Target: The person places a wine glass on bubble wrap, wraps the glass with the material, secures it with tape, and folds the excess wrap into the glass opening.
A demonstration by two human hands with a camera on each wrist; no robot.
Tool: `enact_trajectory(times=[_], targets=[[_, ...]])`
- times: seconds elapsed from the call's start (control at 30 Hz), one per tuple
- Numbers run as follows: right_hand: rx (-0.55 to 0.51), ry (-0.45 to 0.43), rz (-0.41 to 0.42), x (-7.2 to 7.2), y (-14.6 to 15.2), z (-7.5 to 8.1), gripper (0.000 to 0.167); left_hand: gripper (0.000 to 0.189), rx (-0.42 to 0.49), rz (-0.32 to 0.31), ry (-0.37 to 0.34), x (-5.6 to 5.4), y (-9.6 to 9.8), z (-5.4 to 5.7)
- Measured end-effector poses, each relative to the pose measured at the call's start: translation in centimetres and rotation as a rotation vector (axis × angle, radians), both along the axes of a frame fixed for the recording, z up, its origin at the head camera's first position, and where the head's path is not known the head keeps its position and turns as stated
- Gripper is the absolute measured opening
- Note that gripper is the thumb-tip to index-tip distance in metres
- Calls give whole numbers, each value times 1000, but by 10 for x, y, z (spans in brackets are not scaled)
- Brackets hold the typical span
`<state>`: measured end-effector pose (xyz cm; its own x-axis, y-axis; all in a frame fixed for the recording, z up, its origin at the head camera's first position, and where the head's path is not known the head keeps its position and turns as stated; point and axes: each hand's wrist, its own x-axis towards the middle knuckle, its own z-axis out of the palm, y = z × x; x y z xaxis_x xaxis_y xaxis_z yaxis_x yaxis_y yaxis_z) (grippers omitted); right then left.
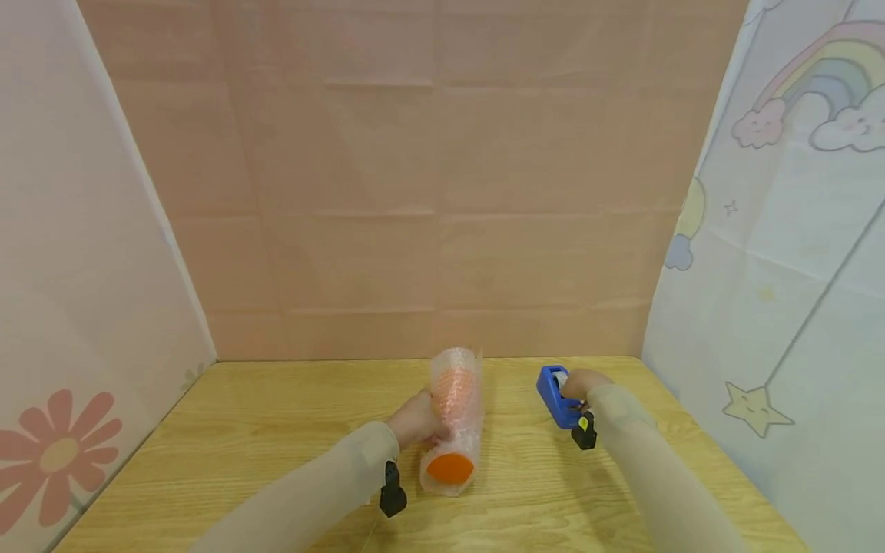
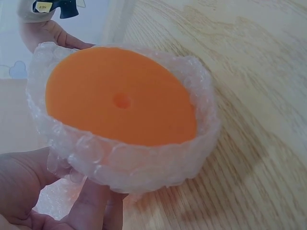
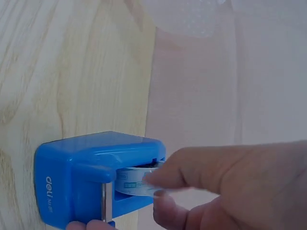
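Observation:
My left hand (image 1: 417, 419) grips the side of a bubble-wrapped roll-shaped bundle (image 1: 465, 407). The bundle's near end shows a flat orange face (image 2: 120, 96) with a small dent in its middle, ringed by bubble wrap (image 2: 192, 163); what the orange thing is cannot be told. Over to the right, my right hand (image 1: 584, 382) is at a blue tape dispenser (image 3: 67, 182). Thumb and forefinger pinch at the tape (image 3: 132, 184) on its roll, while other fingertips show by the metal cutting edge (image 3: 106, 201). Part of the roll is hidden behind the thumb.
Both hands work over a wood-grain table (image 1: 290, 399). A plain pinkish-tan sheet (image 1: 429, 192) stands behind it. Patterned cloth walls, the left one (image 1: 104, 230) with a flower and the right one (image 1: 795, 269) with a rainbow, close the sides.

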<state>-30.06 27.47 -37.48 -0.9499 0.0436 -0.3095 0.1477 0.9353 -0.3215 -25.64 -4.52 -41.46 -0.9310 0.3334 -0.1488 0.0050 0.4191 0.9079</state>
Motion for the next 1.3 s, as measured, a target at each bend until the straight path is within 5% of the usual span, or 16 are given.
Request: enact_trajectory(times=[0.13,0.47,0.73,0.97,1.13,1.3], targets=[[-105,2,-31,8,-1,8,38,67,-13,0,11,-1,-2,0],[-137,-17,-45,11,3,8,37,65,-33,2,16,4,-3,2],[-308,-45,-23,20,11,16,45,64,-34,5,11,2,-2,3],[-373,-86,5,20,20,12,11,67,-22,0,-2,0,-1,1],[-449,-116,30,16,26,11,37,65,-19,-1,5,1,-1,3],[-428,-129,19,18,33,7,22,67,-12,-3,-3,1,0,3]])
